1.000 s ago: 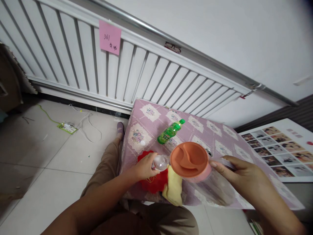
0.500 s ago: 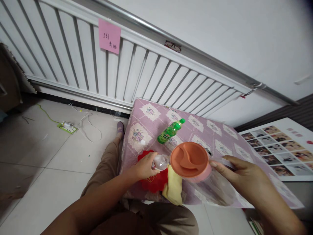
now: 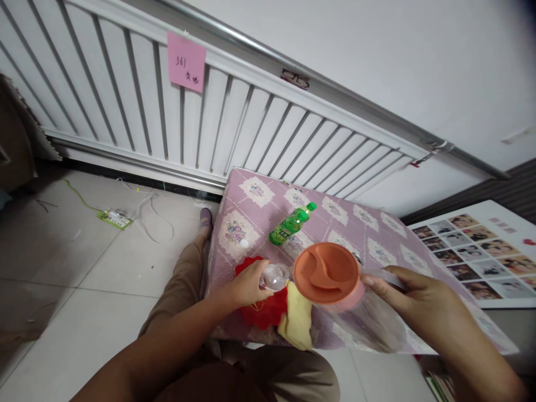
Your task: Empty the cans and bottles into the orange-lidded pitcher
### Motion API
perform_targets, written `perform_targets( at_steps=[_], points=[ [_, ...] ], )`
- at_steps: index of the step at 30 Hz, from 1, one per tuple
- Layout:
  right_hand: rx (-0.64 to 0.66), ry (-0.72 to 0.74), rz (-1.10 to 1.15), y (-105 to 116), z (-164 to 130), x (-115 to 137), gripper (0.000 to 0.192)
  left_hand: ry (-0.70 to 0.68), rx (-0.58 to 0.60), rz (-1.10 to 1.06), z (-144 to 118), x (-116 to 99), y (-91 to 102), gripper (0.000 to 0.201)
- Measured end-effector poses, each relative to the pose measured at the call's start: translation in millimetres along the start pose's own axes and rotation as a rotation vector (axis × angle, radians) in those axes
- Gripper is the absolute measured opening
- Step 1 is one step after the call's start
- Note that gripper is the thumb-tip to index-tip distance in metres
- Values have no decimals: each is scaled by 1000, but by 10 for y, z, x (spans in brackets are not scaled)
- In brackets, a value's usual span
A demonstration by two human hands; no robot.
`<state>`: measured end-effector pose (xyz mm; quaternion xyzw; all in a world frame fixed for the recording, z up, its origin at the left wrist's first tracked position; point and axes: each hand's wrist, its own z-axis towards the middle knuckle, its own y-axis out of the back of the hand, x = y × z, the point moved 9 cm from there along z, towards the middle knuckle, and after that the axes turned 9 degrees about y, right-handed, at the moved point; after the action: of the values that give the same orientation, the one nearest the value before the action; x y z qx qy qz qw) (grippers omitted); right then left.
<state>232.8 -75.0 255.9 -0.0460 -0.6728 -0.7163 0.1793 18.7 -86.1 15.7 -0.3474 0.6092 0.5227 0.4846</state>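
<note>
My left hand (image 3: 248, 283) is closed around a clear plastic bottle (image 3: 276, 277) whose uncapped mouth points right. Gripped by its handle in my right hand (image 3: 408, 293) is a clear pitcher (image 3: 372, 324) with an orange lid (image 3: 325, 272), tilted so that the lid faces left and up. The lid's edge is close to the bottle's mouth; I cannot tell whether they touch. Under my left hand lies a red scalloped mat (image 3: 262, 310), and beside it a folded yellow cloth (image 3: 298, 318). A white bottle cap (image 3: 244, 243) rests on the tablecloth.
Two green-capped bottles (image 3: 288, 226) stand on the table, which has a purple floral cloth (image 3: 255, 212). Partly hidden behind the lid is a small metallic thing (image 3: 357, 257). A white radiator (image 3: 251, 123) runs along the wall. On the floor at left are a power strip (image 3: 115, 219) and cables.
The pitcher and its orange lid have shifted very slightly to the right. My left hand and the bottle have hardly moved.
</note>
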Motion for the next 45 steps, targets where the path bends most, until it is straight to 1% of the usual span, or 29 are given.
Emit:
perform_targets(
  at_steps=[3, 8, 14, 17, 22, 31, 40, 42, 45],
  points=[
    [-2, -5, -29, 9, -4, -7, 49, 8, 3, 8, 5, 18, -6, 69],
    [-29, 19, -78, 35, -3, -39, 47, -18, 2, 0, 5, 4, -3, 69],
    [-10, 22, -45, 27, 5, -41, 41, 11, 13, -6, -1, 27, 2, 69],
    [-6, 18, -61, 32, 5, -44, 41, -3, 9, 6, -1, 34, -4, 69],
    [-17, 26, -57, 32, 9, -61, 41, -11, 8, -6, -4, 32, 3, 67],
    [10, -32, -74, 26, -15, -83, 48, -1, 10, -7, -27, 0, 38, 69],
    [-34, 58, -100, 59, -3, -51, 48, 9, 12, 18, 1, 84, 12, 72],
    [-31, 55, -108, 59, -5, -65, 48, 11, 13, 21, 8, 107, 6, 72],
    [-11, 11, -113, 56, -10, -97, 49, 18, 18, 27, 13, 125, -1, 72]
  ],
)
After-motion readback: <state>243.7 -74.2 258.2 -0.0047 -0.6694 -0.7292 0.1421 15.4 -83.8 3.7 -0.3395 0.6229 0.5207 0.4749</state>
